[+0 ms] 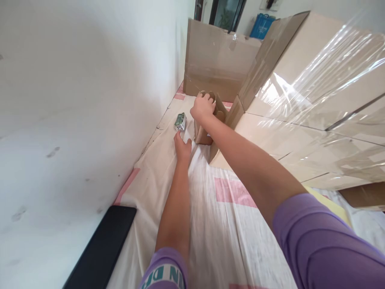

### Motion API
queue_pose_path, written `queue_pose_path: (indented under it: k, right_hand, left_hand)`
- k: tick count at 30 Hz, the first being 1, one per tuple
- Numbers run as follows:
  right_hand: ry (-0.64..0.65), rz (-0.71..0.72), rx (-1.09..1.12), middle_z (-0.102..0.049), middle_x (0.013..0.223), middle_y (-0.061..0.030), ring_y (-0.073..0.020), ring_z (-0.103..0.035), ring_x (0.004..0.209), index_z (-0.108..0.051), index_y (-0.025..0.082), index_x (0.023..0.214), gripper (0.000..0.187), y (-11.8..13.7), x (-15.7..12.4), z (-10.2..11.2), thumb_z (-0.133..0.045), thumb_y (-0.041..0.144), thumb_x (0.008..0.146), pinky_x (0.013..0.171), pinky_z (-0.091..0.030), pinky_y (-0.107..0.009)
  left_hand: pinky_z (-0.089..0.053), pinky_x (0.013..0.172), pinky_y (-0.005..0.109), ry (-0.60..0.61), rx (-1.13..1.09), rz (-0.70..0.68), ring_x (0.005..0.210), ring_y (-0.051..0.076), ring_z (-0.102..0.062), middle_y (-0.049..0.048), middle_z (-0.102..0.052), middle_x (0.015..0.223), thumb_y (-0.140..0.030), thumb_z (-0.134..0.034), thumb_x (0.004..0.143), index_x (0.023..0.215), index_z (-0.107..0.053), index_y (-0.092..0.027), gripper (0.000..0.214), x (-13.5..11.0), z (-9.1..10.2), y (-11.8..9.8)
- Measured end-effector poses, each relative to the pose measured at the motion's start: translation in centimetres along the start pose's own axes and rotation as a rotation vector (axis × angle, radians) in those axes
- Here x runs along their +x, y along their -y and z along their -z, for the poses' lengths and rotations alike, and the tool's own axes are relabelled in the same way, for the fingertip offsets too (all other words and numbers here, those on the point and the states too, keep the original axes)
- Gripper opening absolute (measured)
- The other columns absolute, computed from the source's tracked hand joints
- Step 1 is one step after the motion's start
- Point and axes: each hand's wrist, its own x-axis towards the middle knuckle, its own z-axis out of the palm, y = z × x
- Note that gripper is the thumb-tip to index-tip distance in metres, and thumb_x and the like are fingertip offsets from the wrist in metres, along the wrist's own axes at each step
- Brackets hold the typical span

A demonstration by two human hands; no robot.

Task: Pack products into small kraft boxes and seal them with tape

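My left hand [183, 148] reaches low over the cloth, thumb and fingers apart with nothing between them. Just beyond its fingertips lies a small green-and-white packet [180, 121]; whether a fingertip touches it I cannot tell. My right hand [203, 108] is curled over the top of a small open brown cardboard box [204, 137], its fingers bent at the upper edge. Rounded cardboard flaps show beside these fingers. The box's contents are mostly hidden by my hand and the flaps.
A white wall [75, 100] runs along the left. Large plastic-wrapped cartons [300, 132] stand at the right, and a cardboard panel [216, 64] stands behind. A black flat slab [104, 245] lies by the wall. Whitish cloth [213, 237] covers the floor. A blue container [262, 26] stands farther back.
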Motion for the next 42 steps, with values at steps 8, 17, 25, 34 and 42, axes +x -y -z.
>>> queue_pose_path:
  k: [8, 17, 25, 34, 42]
  right_hand:
    - [-0.357, 0.136, 0.440, -0.035, 0.155, -0.0224, -0.0306, -0.028, 0.152, -0.043, 0.011, 0.147, 0.054, -2.6, -15.4, -4.9, -0.043, 0.022, 0.094, 0.125, -0.027, -0.054]
    - [-0.310, -0.287, 0.829, -0.021, 0.171, -0.0233, -0.0246, -0.015, 0.162, -0.016, 0.005, 0.163, 0.081, -5.3, -17.9, -12.1, -0.045, 0.028, 0.092, 0.130, -0.019, -0.048]
    - [-0.276, -0.301, 0.858, -0.022, 0.171, -0.0213, -0.0254, -0.014, 0.162, -0.014, 0.007, 0.165, 0.081, -5.8, -17.3, -11.5, -0.045, 0.028, 0.094, 0.131, -0.017, -0.052]
    - [-0.231, -0.225, 0.810, -0.032, 0.167, -0.0204, -0.0222, -0.016, 0.162, -0.035, 0.006, 0.159, 0.069, -6.2, -16.8, -11.5, -0.043, 0.018, 0.091, 0.130, -0.024, -0.044]
    - [-0.175, -0.197, 0.738, -0.040, 0.159, -0.0236, -0.0246, -0.029, 0.157, -0.040, 0.006, 0.156, 0.067, -6.5, -16.2, -11.9, -0.047, 0.013, 0.089, 0.124, -0.035, -0.042]
  left_hand:
    - [-0.041, 0.118, 0.036, 0.016, 0.268, 0.019, 0.144, 0.028, -0.048, 0.0208, -0.044, 0.155, -0.020, -0.068, 0.087, 0.150, -0.037, -0.016, 0.070, 0.2, 2.5, -0.6]
    - [-0.037, 0.115, 0.060, 0.031, 0.644, 0.110, 0.143, 0.046, -0.045, 0.0282, -0.058, 0.141, -0.042, -0.082, 0.077, 0.130, -0.055, -0.016, 0.065, 7.2, -1.4, -3.3]
    - [-0.049, 0.096, 0.048, 0.075, 0.695, 0.091, 0.120, 0.039, -0.066, 0.0201, -0.072, 0.122, -0.046, -0.073, 0.082, 0.124, -0.067, -0.021, 0.049, 7.3, -2.5, -2.5]
    - [-0.050, 0.101, 0.037, 0.071, 0.606, -0.016, 0.121, 0.029, -0.067, 0.0138, -0.073, 0.128, -0.048, -0.065, 0.088, 0.140, -0.061, -0.021, 0.059, 3.7, -0.9, -1.0]
    - [-0.049, 0.103, 0.038, 0.075, 0.574, -0.050, 0.121, 0.029, -0.066, 0.0129, -0.072, 0.129, -0.047, -0.066, 0.088, 0.139, -0.062, -0.020, 0.058, 4.0, -0.7, -0.2]
